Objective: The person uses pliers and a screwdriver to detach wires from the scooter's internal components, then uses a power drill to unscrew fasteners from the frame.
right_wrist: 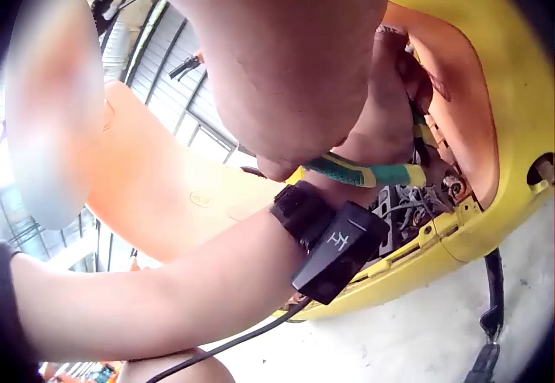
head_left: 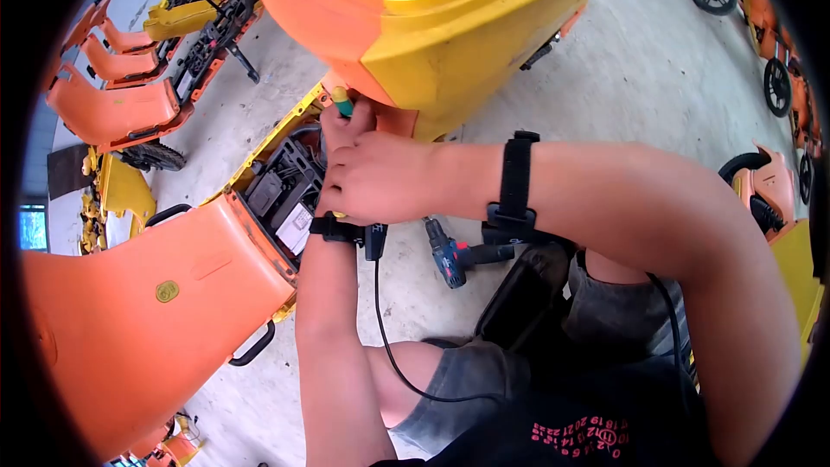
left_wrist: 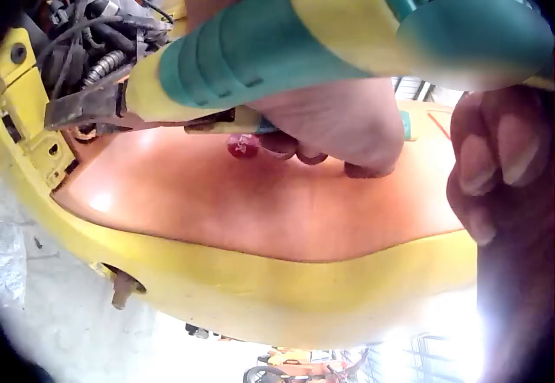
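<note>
Pliers with green and yellow handles lie between both hands, their handles spread apart. My left hand grips one handle beside the orange panel. My right hand crosses over the left wrist and holds the other handle, its fingers partly hidden in the head view. In the left wrist view the dark metal head points at the yellow frame edge of a scooter body, close to its wiring. Beneath the handles is a glossy orange panel with a red round spot.
A cordless drill lies on the pale floor near the person's knees. An orange body piece with a black handle stands left of the open compartment. The yellow and orange front shell rises ahead. More scooter parts line both sides.
</note>
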`<state>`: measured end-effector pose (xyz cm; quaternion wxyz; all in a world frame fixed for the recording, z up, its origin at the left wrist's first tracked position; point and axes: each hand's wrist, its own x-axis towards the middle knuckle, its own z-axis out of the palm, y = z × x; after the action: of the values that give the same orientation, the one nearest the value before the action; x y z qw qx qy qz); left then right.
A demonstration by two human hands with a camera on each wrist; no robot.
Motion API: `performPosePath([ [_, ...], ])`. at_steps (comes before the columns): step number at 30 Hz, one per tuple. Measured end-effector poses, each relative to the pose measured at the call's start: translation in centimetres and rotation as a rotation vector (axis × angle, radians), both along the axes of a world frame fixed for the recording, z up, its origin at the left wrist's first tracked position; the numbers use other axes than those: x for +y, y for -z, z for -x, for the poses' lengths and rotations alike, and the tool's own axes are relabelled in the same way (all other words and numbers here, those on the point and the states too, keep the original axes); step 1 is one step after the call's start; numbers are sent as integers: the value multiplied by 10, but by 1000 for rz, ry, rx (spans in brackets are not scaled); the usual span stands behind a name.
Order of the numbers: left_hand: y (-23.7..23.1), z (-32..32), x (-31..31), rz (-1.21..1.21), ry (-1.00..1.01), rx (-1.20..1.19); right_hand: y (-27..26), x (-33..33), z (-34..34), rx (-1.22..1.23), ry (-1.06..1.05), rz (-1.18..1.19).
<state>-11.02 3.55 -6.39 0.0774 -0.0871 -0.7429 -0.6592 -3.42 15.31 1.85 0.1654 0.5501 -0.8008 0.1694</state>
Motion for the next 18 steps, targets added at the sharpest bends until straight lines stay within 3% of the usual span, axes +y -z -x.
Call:
performPosePath([
  [1,-3,1,3,-151,-29,-77,-1,-2,1,-22,50,-39],
  [2,-8,3,1,-200,68,-128,-1,-4,0,-26,61,-35],
  [6,-34,-4,-14,-78,266,-291,-8,-9,-1,-22,96,-97],
  [9,-44,-9,-12,-70,262,-312,0,-20,1,-66,122,-99],
  [11,-52,-15,-10,-16,232,-345,-7,-30,3,220,312,-277],
  [12,-51,-13,-9,-67,247,-370,-6,-19,1,-9,131,-81],
  [18,-30,12,-17,63,301,-364,-29,1,20,-125,196,-144],
])
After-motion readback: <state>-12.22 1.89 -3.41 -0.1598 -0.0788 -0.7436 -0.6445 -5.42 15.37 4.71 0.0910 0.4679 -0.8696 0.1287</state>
